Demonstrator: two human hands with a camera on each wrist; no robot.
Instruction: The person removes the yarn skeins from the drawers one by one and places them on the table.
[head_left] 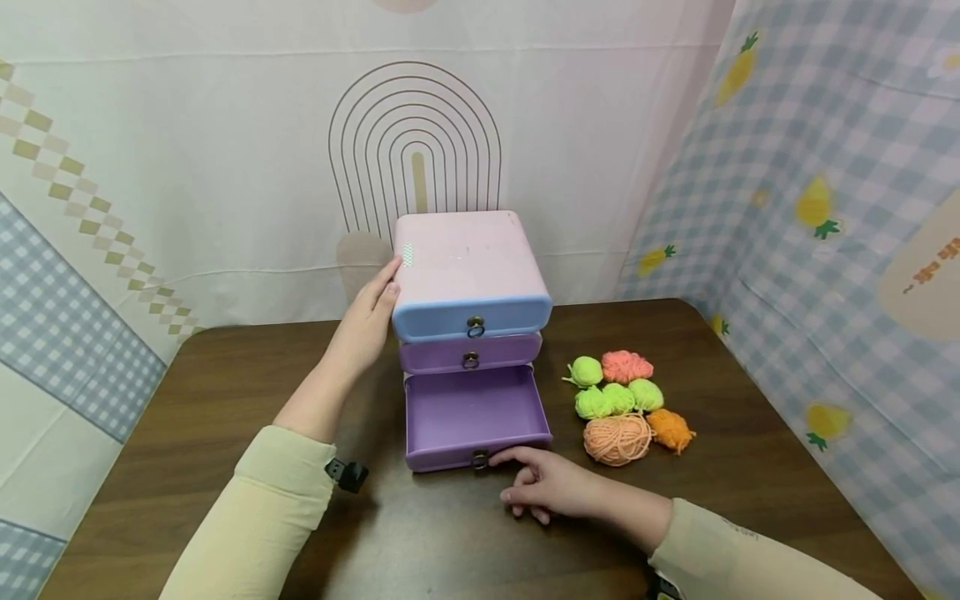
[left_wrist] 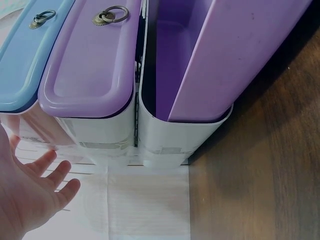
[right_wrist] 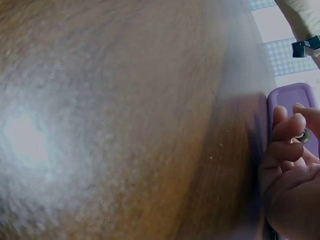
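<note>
A small drawer cabinet [head_left: 465, 254] has a pink top, a blue top drawer [head_left: 431, 319] and two purple drawers below. Its bottom drawer [head_left: 472, 408] is pulled out, and the part of its inside that shows is bare. With fingers fairly straight, my left hand [head_left: 363, 321] rests against the cabinet's upper left side; the left wrist view shows this hand [left_wrist: 37, 187] beside the blue drawer's end. My right hand [head_left: 558, 483] is at the bottom drawer's ring pull [head_left: 480, 459], index finger hooked at it and the other fingers loosely curled. The right wrist view partly hides that pull [right_wrist: 304, 136] behind the fingers.
Right of the cabinet lie several small yarn balls: lime green [head_left: 592, 403], coral pink [head_left: 627, 367], peach [head_left: 618, 439] and orange [head_left: 671, 430]. The brown wooden table [head_left: 247, 375] meets patterned cloth [head_left: 247, 208] at the back and sides.
</note>
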